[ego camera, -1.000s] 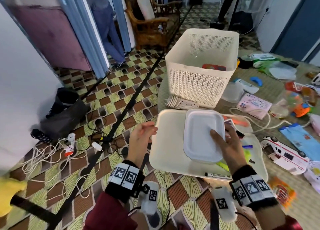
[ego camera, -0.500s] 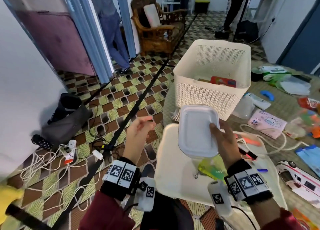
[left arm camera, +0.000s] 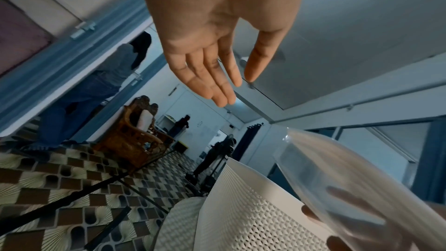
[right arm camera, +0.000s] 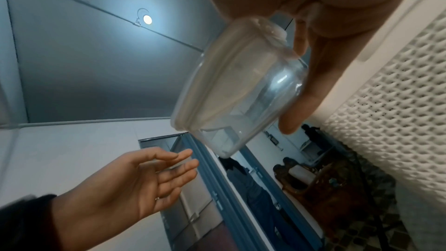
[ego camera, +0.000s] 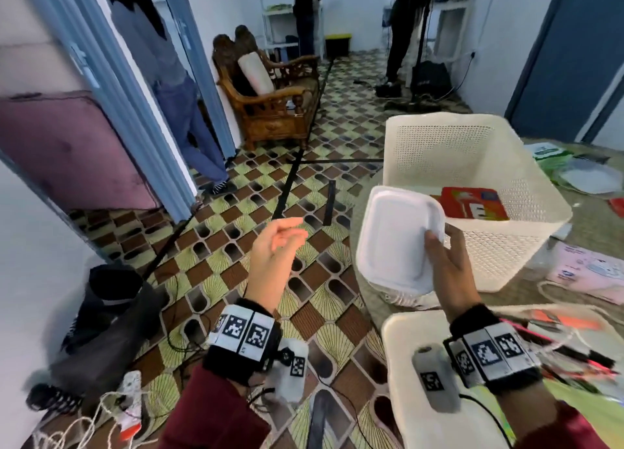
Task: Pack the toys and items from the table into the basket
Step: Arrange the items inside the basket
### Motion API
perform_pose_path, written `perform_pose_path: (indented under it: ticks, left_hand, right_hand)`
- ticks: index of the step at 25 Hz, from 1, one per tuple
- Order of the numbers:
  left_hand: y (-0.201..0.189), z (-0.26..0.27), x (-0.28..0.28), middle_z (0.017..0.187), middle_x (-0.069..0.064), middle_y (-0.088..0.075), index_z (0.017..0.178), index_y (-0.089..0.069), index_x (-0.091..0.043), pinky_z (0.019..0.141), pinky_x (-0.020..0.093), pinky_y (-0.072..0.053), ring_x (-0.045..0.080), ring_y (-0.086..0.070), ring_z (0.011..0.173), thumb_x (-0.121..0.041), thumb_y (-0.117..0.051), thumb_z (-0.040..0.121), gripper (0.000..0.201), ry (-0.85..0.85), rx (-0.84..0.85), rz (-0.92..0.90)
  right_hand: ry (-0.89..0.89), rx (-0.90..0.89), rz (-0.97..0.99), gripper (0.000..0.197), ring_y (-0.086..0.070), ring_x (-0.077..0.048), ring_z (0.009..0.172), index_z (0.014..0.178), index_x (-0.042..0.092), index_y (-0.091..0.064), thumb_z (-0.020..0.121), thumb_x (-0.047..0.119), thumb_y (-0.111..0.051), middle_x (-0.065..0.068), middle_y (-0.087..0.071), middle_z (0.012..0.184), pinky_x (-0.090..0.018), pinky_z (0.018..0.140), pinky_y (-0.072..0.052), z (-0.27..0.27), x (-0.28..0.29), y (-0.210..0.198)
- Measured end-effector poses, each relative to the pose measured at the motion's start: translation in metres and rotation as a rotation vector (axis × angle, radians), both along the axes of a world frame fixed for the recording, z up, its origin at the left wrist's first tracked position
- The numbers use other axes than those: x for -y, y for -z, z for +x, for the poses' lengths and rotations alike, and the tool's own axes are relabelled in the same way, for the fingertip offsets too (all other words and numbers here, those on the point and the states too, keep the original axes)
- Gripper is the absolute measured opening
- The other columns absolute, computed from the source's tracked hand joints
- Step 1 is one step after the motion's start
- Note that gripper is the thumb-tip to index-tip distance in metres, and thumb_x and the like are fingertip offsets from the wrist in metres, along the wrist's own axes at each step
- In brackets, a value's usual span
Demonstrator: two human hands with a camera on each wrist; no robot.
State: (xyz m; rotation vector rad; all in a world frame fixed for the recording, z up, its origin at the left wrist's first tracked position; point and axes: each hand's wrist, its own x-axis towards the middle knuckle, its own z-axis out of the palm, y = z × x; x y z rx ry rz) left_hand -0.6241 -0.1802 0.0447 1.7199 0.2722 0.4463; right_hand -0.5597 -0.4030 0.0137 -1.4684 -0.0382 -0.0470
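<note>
My right hand (ego camera: 445,263) grips a clear plastic container with a white lid (ego camera: 398,239) by its right edge, thumb on the lid and fingers underneath (right arm camera: 311,87). It hangs tilted in the air against the near left wall of the cream perforated basket (ego camera: 499,246), its top edge just above the rim. A red box (ego camera: 472,202) lies inside the basket. My left hand (ego camera: 277,246) hovers empty to the left of the container, fingers straight and relaxed (left arm camera: 217,83), above the floor. The container (right arm camera: 241,87) looks empty.
A cream tray (ego camera: 405,340) sits under my right wrist, with pens and cords (ego camera: 574,354) on its right side. A pink packet (ego camera: 587,269) and other clutter lie on the table right of the basket. A wooden armchair (ego camera: 270,97) and people stand farther off.
My right hand lifted the lidded container off the tray and carried it up and forward to the basket's near wall. The left hand rose alongside, still empty.
</note>
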Motion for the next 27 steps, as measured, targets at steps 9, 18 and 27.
perform_pose_path:
  ticks: [9, 18, 27]
  left_hand:
    - [-0.003, 0.068, -0.101, 0.101, -0.009, -0.068, 0.105, -0.064, -0.032, 0.097, 0.044, -0.047, 0.01, -0.061, 0.102, -0.028, -0.057, 0.087, 0.019, 0.252, 0.034, 0.125]
    - [-0.005, 0.199, -0.116, 0.106, -0.005, -0.067, 0.104, -0.063, -0.025, 0.095, 0.032, -0.047, 0.008, -0.062, 0.102, -0.012, -0.053, 0.093, 0.02, 0.419, 0.106, 0.099]
    - [-0.013, 0.366, -0.107, 0.101, -0.004, -0.069, 0.1, -0.065, -0.024, 0.094, 0.031, -0.048, 0.01, -0.063, 0.099, -0.01, -0.055, 0.093, 0.018, 0.594, 0.136, 0.118]
  right_hand:
    - [0.154, 0.029, -0.075, 0.035, -0.056, -0.024, 0.104, 0.129, 0.012, -0.038, 0.099, 0.029, -0.043, 0.0, -0.06, 0.108, -0.044, 0.086, -0.051, 0.021, -0.098, -0.013]
    - [0.42, 0.081, -0.102, 0.026, -0.051, -0.004, 0.079, 0.118, 0.009, -0.046, 0.098, 0.025, -0.047, 0.008, -0.053, 0.087, -0.023, 0.069, -0.044, 0.123, -0.131, -0.039]
    - [0.592, 0.008, -0.107, 0.028, -0.055, -0.011, 0.084, 0.121, 0.011, -0.043, 0.099, 0.027, -0.042, 0.01, -0.052, 0.092, -0.022, 0.062, -0.05, 0.25, -0.129, -0.071]
